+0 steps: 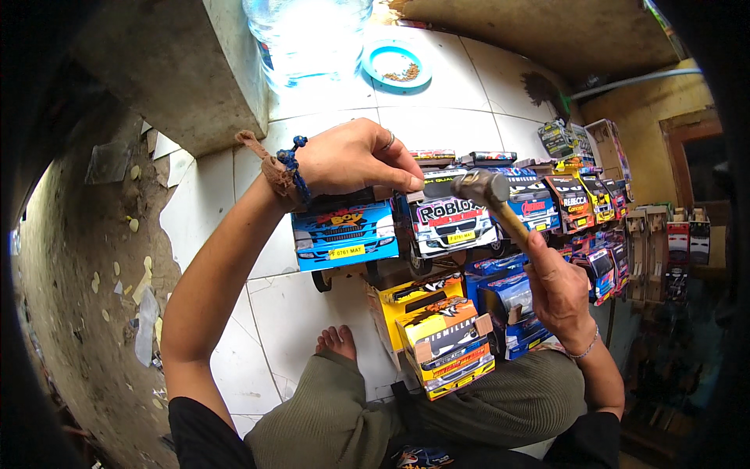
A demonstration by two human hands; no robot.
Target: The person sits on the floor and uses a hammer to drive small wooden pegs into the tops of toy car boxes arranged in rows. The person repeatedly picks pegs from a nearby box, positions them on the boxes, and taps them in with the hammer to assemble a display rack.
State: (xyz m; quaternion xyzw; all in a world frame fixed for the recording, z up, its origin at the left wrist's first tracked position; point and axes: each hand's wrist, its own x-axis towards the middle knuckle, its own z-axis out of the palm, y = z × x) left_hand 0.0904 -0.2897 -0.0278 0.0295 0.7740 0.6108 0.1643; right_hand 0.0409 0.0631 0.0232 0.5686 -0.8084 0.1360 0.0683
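The floor (437, 117) was of white tiles with dark joints, lit brightly near a grey concrete block (168, 70). Left of that block lay bare, rough ground (86, 258) strewn with pale scraps. Far right of it stood a yellow wall (633, 109) and a brown wooden frame (687, 156).

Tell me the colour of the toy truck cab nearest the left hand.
The toy truck cab is bright blue with a small yellow plate, right below the left hand; the head view shows it.
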